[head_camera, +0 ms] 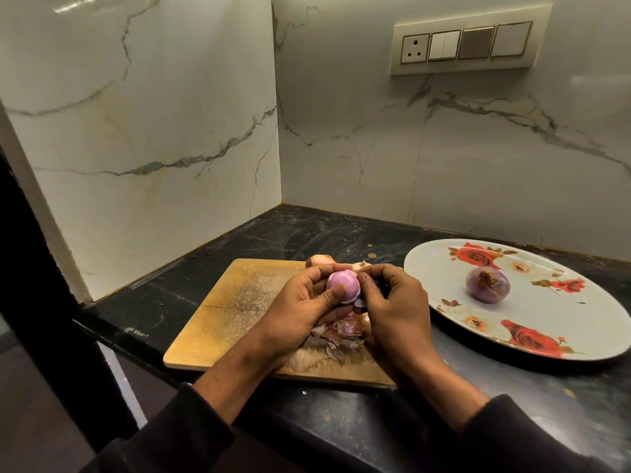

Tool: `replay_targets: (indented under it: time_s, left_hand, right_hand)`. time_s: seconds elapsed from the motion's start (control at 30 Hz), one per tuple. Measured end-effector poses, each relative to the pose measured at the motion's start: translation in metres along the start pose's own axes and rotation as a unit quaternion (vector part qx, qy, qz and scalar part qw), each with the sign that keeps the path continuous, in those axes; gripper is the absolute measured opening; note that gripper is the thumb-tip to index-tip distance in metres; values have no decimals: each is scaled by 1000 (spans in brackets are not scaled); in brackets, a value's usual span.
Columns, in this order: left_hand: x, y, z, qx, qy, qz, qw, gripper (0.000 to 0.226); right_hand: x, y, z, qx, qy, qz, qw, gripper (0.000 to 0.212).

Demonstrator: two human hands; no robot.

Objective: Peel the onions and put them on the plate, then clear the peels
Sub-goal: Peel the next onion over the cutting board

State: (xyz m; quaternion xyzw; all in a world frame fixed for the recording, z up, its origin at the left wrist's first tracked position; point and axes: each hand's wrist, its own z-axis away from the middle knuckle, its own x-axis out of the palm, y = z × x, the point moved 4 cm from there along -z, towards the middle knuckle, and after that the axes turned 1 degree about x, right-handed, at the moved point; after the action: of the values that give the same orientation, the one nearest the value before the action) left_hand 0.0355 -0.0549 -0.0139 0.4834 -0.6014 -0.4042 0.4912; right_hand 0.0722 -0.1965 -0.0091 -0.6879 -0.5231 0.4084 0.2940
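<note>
Left hand (300,302) curled round a small pink-purple onion (342,287), thumb across its front, fingers wrapped behind; onion smooth, glossy, round, held just above a wooden cutting board (222,312). Board is rectangular, pale yellow-brown, scuffed w/ knife marks, lying on a dark stone counter (273,233). Right hand (392,302) touches the onion's right side, thumb & fingertips pinched tight on a pale strip of skin at its edge. Under both hands, a heap of thin, papery, crinkled peels (341,331) on the board. Behind the hands, 2 more onions (319,259), brownish skins, mostly hidden. To the right, a large round white plate (444,268) w/ red rose print, on the counter; one peeled purple onion (487,285) sits near its middle. Walls: glossy veined marble
</note>
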Motion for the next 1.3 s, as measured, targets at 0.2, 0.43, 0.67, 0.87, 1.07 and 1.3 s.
replay_targets:
  time_s: [0.2, 0.43, 0.67, 0.87, 1.07, 1.3]
  left_hand:
    - [0, 0, -1, 17, 10, -2, 1000, 35]
    - [-3, -2, -3, 24, 35, 18, 999, 34]
    - [-6, -4, -4, 25, 29, -23, 999, 31]
    - [-5, -3, -3, 32, 24, -43, 998, 32]
    - [-5, -1, -1, 36, 33, -48, 998, 32]
    - [-7, -2, -1, 32, 54, -44, 997, 27]
  right_hand:
    - [0, 7, 0, 31, -14, -2, 999, 19]
    - [1, 4, 0, 40, -50, -90, 994, 17]
    - [-6, -5, 3, -17, -51, -27, 998, 15]
    - [-6, -13, 7, -59, -5, 43, 997, 18]
    - [-6, -4, 4, -11, 12, 20, 1000, 14]
    - [-4, 0, 4, 9, 1, 1, 1000, 15]
